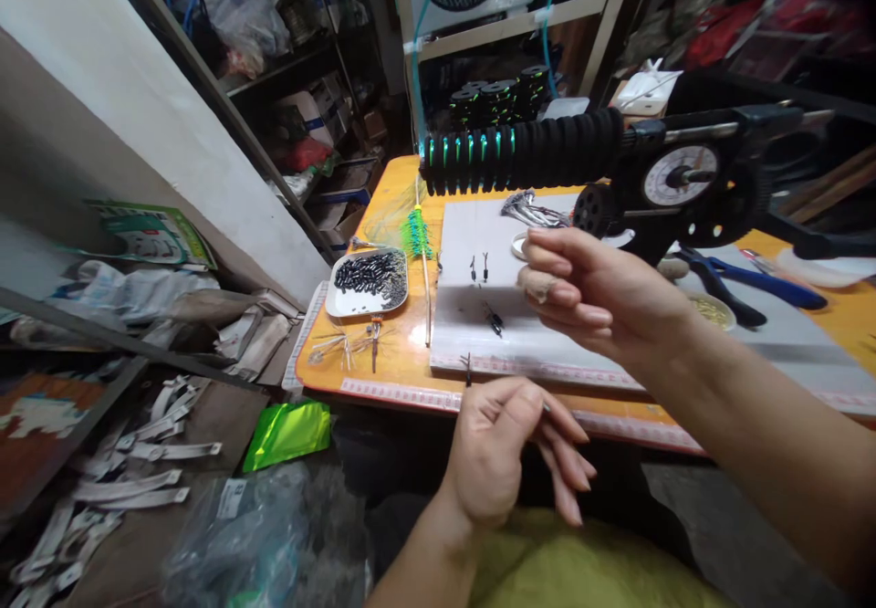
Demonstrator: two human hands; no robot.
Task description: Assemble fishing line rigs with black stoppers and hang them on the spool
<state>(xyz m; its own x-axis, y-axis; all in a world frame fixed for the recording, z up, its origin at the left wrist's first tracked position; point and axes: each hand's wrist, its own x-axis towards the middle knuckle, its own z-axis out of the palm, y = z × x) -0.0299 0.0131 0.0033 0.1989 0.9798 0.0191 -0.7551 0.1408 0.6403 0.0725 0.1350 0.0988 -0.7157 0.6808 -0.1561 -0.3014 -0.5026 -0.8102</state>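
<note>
My left hand (496, 448) hovers at the table's front edge, thumb and index finger pinched on a tiny dark piece, its other fingers hanging loose. Above the board, my right hand (581, 288) has its fingers curled together with the tips to the left; a pale wrap covers one finger. Whatever they pinch is too fine to make out. Small black pieces with forked ends (485, 267) lie on the white board (455, 316). Another forked black piece (467, 369) sits at the board's front edge, just above my left hand.
A white tray (335, 302) holds black tubes and small metal parts. Nearby stands a rod with green bristles (416, 234). A winding machine (677, 174) carries black spools (520, 152) over the board. Blue-handled pliers (773, 284) and a bowl of brass-coloured bits (712, 309) lie right.
</note>
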